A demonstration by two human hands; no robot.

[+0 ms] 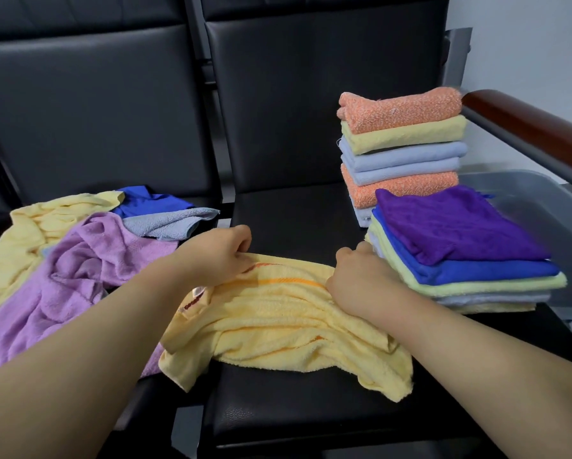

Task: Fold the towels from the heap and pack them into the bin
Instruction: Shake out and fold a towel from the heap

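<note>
Left hand (223,256), right hand (357,276) seemingly pinch yellow towel (278,323).

Black padded seats (294,210) side by side; brown wooden armrest (526,127) at right; pale wall (526,44) behind.

place: waiting room or office | cue: row of black padded seats (294,213) | wooden armrest (526,125)
</note>
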